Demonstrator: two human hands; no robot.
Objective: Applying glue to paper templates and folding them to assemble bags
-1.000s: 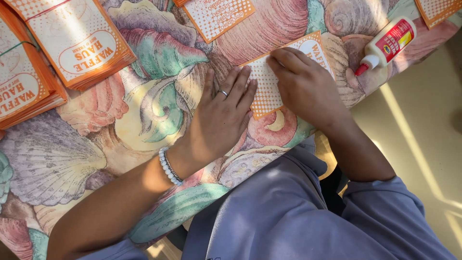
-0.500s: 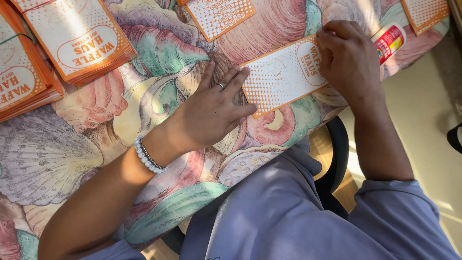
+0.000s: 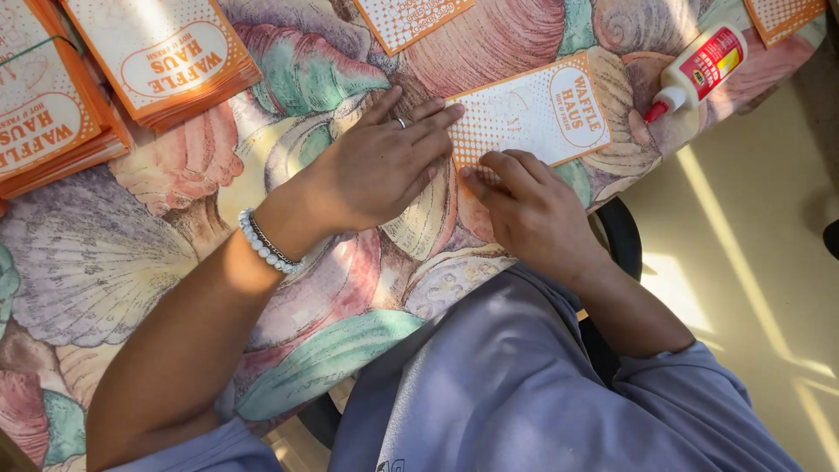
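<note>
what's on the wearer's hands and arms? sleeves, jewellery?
Left hand: ring on one finger, white beaded bracelet with a thin darker band at the wrist. Right hand: nothing visible worn. Both arms bare to grey-blue sleeves pushed up near the elbows.

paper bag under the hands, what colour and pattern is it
The paper bag is white with an orange dot grid and an orange border, shown best in the head view.

Matt paper bag (image 3: 533, 114), glossy tablecloth (image 3: 131, 253)

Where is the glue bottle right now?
In the head view, the white glue bottle with a red label and red tip lies on its side at the upper right of the shell-patterned tablecloth, beyond the right hand.
</note>
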